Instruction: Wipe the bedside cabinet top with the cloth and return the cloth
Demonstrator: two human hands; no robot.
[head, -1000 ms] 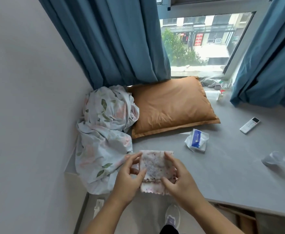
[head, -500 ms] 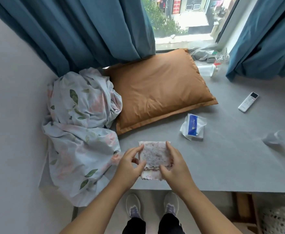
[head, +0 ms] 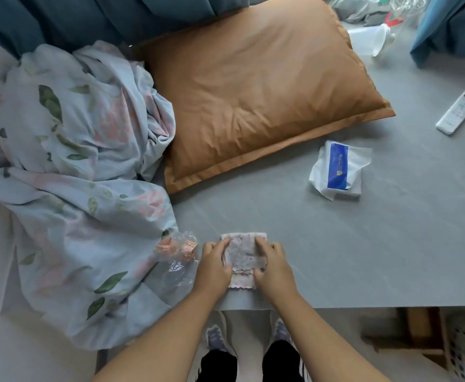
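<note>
so both hands are on the cloth (head: 243, 252) here, a small folded pinkish speckled rag with a wavy edge. it's lying flat on the grey cabinet top (head: 336, 257), near the front edge, and the layers are stepped so a paler bottom layer sticks out toward the person. the left hand (head: 214, 264) grips the cloth's left side, fingers curled over the top of it and thumb tucked at the edge. the right hand (head: 274, 264) does the same on the right side, fingers bent onto the fabric, thumb pressing near the lower corner. so neither hand is loose, both are clamped on the cloth and pressing it down against the surface.

just left of the left hand there's a crinkled bit of clear plastic wrap (head: 177, 249) with something orange-pink inside, touching the edge of a rumpled floral sheet (head: 74, 175) that spills over the cabinet's left end. behind that lies a big tan pillow (head: 253, 86), its near corner just beside the sheet. a tissue pack (head: 337, 170) with a blue label sits well to the right of the cloth, and a white remote (head: 458, 111) lies further right near the frame edge. teal curtains (head: 88, 17) hang along the back. below the cabinet's front edge you can see the person's shoes (head: 216, 337) on the floor.
</note>
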